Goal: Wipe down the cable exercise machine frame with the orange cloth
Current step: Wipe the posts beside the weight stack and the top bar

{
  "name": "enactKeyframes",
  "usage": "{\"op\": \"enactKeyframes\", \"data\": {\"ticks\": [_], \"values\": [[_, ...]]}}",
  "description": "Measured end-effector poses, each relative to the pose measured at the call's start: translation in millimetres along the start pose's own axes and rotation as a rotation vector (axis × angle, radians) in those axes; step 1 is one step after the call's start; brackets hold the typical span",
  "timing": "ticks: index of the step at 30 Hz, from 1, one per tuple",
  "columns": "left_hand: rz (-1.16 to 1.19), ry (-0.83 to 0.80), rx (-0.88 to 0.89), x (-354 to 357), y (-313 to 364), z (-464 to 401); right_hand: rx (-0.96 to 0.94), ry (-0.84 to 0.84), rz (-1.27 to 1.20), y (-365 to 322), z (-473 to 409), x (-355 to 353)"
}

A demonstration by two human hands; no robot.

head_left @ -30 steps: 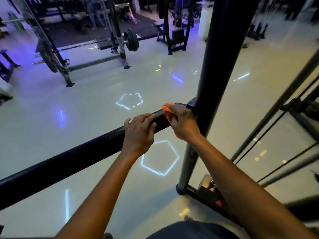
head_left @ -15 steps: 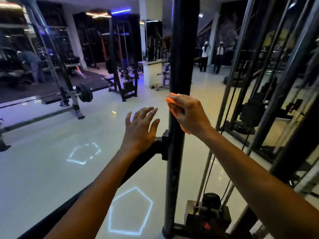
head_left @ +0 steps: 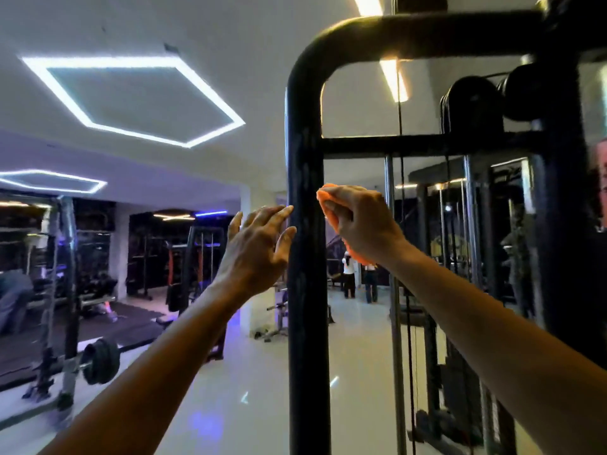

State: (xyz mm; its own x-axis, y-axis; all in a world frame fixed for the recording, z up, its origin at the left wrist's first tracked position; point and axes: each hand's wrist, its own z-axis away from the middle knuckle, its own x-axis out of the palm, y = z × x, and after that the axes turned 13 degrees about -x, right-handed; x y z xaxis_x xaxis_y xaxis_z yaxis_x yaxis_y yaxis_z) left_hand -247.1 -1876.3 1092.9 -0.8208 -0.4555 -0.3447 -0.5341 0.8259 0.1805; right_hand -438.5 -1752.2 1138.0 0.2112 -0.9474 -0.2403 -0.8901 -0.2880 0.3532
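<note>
Gym floor behind, we wipe the black upright post [head_left: 307, 290]: right hand [head_left: 359, 221] grips the orange cloth [head_left: 330, 208], left hand [head_left: 259, 244] open beside it; next, stroke upward.

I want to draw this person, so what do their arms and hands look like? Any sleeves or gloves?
Both forearms are bare, with no sleeves showing. The left hand and right hand have no gloves, and I see no watch, bracelet or rings.
</note>
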Motion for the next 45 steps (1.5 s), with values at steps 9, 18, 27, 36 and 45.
{"op": "enactKeyframes", "data": {"ticks": [9,18,27,36,45], "values": [[0.101,0.105,-0.037,-9.4,8.0,-133.6,-0.103,0.124,0.056,71.8,-108.7,-1.3],[0.252,0.026,-0.133,4.9,-9.2,-202.3,-0.022,0.166,0.07,98.8,-155.4,35.1],[0.538,-0.114,-0.117,11.7,-10.4,-238.6,0.014,0.028,0.296,96.7,-144.5,105.8],[0.884,-0.273,-0.173,22.2,-29.6,-261.5,-0.062,0.115,0.311,84.4,-90.8,125.8],[0.961,-0.325,-0.167,13.9,-38.9,-276.9,0.161,-0.035,0.2,104.9,-173.2,103.5]]}}
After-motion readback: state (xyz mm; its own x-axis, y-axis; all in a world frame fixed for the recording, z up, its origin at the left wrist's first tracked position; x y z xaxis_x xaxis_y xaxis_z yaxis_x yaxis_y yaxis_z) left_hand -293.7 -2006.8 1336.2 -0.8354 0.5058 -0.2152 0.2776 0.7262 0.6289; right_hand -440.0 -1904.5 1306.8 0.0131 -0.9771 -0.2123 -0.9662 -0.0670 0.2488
